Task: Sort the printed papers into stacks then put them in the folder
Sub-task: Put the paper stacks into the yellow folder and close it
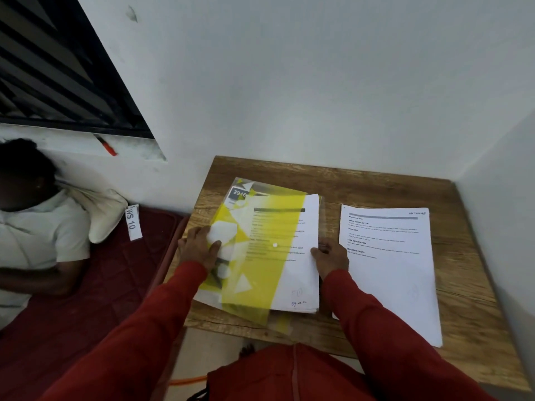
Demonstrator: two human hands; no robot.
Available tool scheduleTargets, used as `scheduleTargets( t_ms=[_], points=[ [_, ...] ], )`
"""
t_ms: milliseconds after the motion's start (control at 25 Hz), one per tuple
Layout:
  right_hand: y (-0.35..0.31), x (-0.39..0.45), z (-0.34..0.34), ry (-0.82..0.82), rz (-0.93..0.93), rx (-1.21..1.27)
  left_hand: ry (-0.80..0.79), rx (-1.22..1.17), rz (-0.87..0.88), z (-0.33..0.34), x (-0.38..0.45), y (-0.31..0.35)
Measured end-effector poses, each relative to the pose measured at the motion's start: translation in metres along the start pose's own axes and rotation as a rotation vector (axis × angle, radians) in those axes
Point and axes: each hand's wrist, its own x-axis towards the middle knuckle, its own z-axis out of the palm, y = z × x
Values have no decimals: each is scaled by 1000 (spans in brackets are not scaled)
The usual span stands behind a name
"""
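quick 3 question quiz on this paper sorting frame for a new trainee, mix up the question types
1. True or false: the left hand rests on the yellow folder.
2. The right hand holds the edge of which thing? A) the loose paper stack to the right B) the paper stack in the folder C) the table edge
3. Fill in: the stack not yet in the folder lies to the ____ of it.

Key: 1 true; 2 B; 3 right
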Motion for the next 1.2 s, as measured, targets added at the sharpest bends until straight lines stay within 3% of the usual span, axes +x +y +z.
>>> scheduleTargets(
  t_ms=[120, 360, 600, 760, 960, 1200],
  points=[
    [-5, 2, 5, 50, 8, 18, -9, -139, -26, 9, 6, 4],
    [-26, 1, 18, -51, -138, 44, -69, -157, -25, 10, 16, 4],
    [-33, -5, 21, 103, -186, 40, -53, -207, 30, 12, 26, -5],
    [-35, -9, 21, 119, -215, 43, -35, -196, 59, 13, 26, -8],
    [-28, -9, 32, 0, -154, 76, -44, -184, 78, 14, 26, -10],
    [-29, -5, 18, -181, -216, 55, -57, -171, 80, 14, 25, -10]
  ],
)
